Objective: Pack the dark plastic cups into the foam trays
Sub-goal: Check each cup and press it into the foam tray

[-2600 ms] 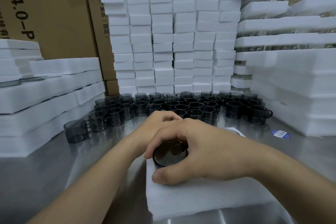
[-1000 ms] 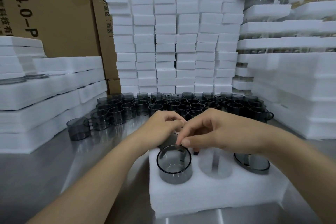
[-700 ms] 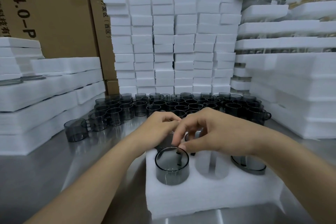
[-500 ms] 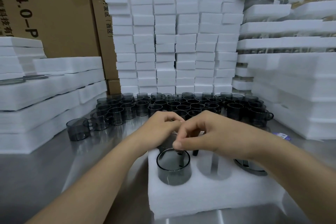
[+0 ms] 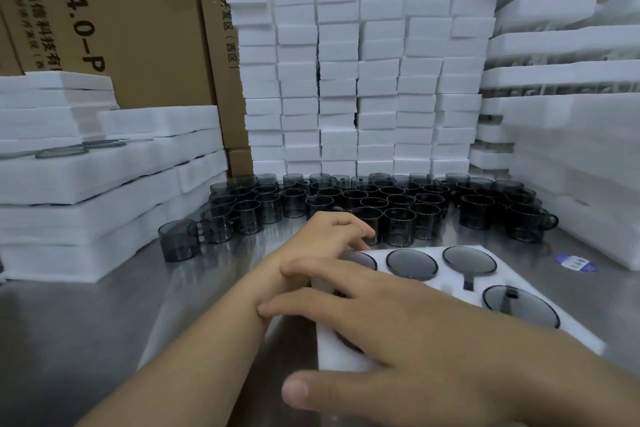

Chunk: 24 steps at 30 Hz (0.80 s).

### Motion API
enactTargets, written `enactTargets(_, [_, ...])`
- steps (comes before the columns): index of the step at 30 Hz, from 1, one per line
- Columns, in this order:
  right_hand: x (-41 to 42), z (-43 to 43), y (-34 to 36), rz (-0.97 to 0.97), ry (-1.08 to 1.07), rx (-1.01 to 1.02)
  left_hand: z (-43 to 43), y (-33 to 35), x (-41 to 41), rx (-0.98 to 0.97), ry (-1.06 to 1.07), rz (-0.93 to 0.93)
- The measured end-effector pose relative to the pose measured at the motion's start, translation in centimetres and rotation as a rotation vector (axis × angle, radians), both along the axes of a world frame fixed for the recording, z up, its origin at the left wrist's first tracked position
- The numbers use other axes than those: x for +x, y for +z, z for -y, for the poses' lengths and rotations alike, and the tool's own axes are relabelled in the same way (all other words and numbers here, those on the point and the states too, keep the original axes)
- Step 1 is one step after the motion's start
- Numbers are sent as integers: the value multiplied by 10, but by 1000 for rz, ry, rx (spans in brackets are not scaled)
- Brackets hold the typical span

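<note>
- Our right grip [image 5: 415,350] lies spread flat on the foam tray [image 5: 336,357], likely pressing a dark cup [image 5: 346,343] home; our left grip [image 5: 325,236], fingers bent and holding nothing, steadies its far corner.
- Seated cups [image 5: 412,263] sit flush in the tray; loose cups [image 5: 398,204] crowd the steel surface [image 5: 86,322], among foam stacks [image 5: 346,80] and cartons [image 5: 121,28].

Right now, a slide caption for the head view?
Left hand and right hand rest on white foam tray holding dark translucent plastic cups.
</note>
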State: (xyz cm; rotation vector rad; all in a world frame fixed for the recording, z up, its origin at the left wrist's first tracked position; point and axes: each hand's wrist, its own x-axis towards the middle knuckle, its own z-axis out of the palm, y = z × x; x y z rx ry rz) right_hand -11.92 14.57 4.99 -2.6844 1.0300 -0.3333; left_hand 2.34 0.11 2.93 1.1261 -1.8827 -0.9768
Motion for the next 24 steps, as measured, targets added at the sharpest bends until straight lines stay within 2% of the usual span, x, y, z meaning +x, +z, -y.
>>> enactTargets(3, [-5,0,6,129,-29,56,6,-3,2,-99,130,-12])
enactTargets(7, [4,6,-4,-89,-41,-41,19,-8,32,-535,664,191])
enactTargets(9, [6,9,-8,-94,-45,-37,24,-13,57,-614,934,249])
enactTargets(11, [0,7,-6,-7,-41,9,25,-14,84,-551,1133,290])
enactTargets(14, [-5,6,1,147,-29,48,21,-19,107,-294,1216,274])
enactTargets(17, [4,13,-4,-102,38,-84,23,-25,114,-30,1170,238])
enactTargets(19, [5,15,-8,-88,12,-65,25,-27,115,21,1149,289])
enactTargets(22, [-6,9,-1,141,-46,88,28,-25,115,18,1172,356])
enactTargets(24, [-14,10,6,215,-84,103,29,-24,115,29,1201,355])
